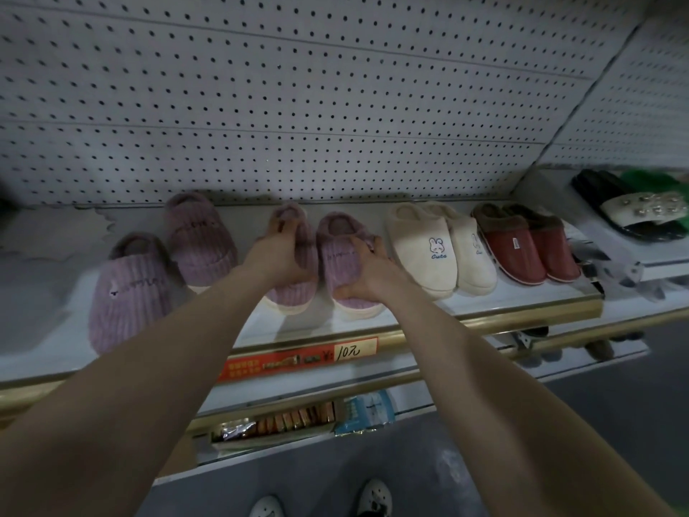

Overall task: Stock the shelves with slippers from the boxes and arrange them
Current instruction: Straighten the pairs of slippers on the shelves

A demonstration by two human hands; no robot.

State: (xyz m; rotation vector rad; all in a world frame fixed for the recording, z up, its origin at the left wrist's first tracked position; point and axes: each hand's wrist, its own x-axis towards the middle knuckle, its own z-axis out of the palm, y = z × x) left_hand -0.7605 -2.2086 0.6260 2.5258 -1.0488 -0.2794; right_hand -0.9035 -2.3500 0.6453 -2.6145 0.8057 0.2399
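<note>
1. On the top shelf (503, 305), against the pegboard wall (335, 106), both bare hands are at work on a pair of purple slippers standing side by side near the middle, heels toward the wall.
2. Left hand (277, 255): wrapped over the left purple slipper (304, 251), fingers curled across the ribbed upper with the fingertips at the heel opening. It is closed on the slipper, not spread.
3. Right hand (367, 272): cupped over the toe of the right purple slipper (341, 251), thumb low near the pale sole, fingers bent around the outer side. Also closed on its slipper.
4. Neighbouring stock: two more purple slippers (126, 292) lie to the left, apart from each other and askew. A cream pair (425, 251) with a rabbit motif stands just beside the right hand, then a red pair (522, 251). Black sandals (611, 203) sit on the adjoining shelf to the right.
5. A price tag (298, 358) is fixed to the shelf's front rail.
6. Handling judgement: the slippers look plush, light and soft-bodied; the upper will likely cave under pressure. Best hold appears to be across the upper with the thumb braced against the firmer sole edge.
7. Risk judgement: nudging the cream pair while squaring the right slipper.
8. No boxes are visible.
</note>
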